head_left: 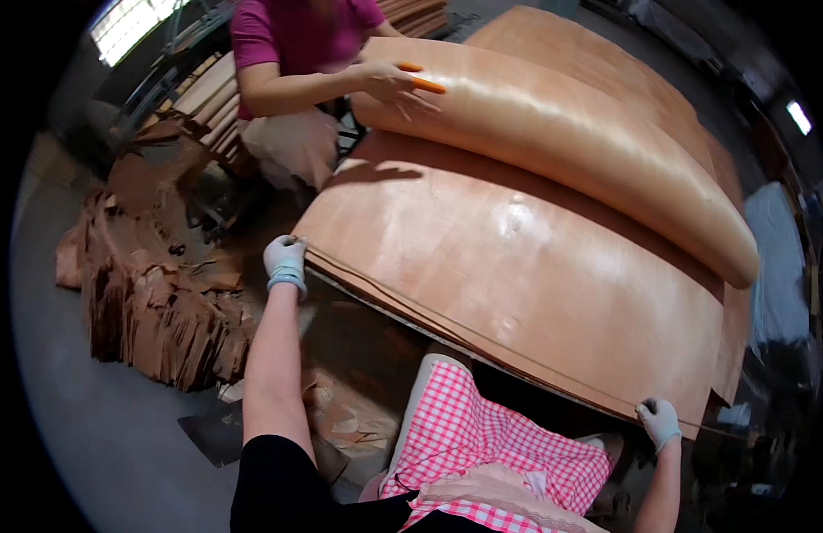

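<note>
A stack of reddish-tan wood veneer sheets (518, 266) lies in front of me, its near edge slanting down to the right. A long thin strip (482, 336), possibly cord or a sliver of veneer, runs along that edge and past its right end. My left hand (285, 259), in a pale glove, is closed at the left corner of the stack, pinching the strip's end. My right hand (660, 421), gloved with dark fingertips, pinches the strip near the right corner. Across the stack lies a curled-over veneer sheet (553, 133).
A co-worker in a magenta shirt (260, 40) sits at the far left. That person's hand (398, 84), with orange finger covers, rests on the curled sheet. Torn veneer scraps (154, 302) are heaped at left. A pale plastic-like sheet (774, 266) hangs at right.
</note>
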Motion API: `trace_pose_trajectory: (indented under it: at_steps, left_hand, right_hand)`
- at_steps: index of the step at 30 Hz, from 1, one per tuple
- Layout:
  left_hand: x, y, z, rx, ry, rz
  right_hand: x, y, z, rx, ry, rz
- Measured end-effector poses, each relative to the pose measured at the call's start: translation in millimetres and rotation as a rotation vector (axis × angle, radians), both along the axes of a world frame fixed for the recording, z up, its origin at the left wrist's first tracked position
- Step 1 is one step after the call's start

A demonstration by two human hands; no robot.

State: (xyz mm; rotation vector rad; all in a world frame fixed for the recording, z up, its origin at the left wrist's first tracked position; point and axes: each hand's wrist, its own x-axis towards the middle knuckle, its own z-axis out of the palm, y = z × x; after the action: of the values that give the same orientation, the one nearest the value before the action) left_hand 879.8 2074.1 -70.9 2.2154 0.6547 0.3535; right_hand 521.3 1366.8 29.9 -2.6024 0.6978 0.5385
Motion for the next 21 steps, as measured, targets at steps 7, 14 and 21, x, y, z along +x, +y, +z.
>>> trace_pose_trajectory:
  at_steps: [7, 14, 21]
  left_hand:
    - [10, 43, -56, -0.097, 0.089, -0.08]
    - [15, 70, -55, -0.034, 0.057, -0.029]
    - [-29, -103, 39, 0.743, -0.101, 0.041]
  right_hand:
    - [16, -2, -10, -0.149, 0.103, 0.124]
    - [35, -4, -33, -0.097, 0.297, -0.003]
    - [23, -5, -41, -0.109, 0.382, 0.003]
